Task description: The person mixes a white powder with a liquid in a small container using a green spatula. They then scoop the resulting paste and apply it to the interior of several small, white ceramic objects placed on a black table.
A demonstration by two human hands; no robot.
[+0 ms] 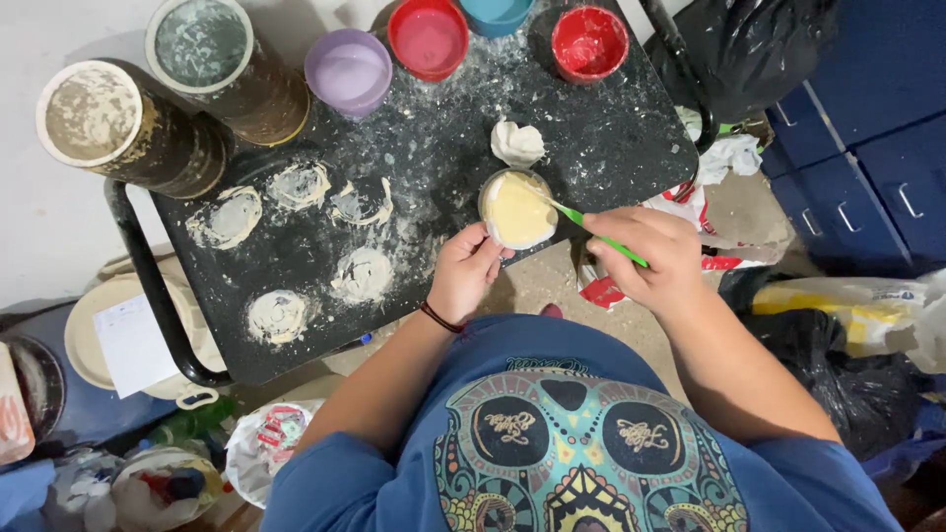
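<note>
Spattered black table (pixel 591 138), small cup (pixel 517 209) of cream paste

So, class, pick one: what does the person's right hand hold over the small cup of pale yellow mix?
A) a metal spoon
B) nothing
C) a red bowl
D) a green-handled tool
D: the right hand grips a thin green-handled tool whose tip reaches into the small cup, which the left hand steadies.
</note>
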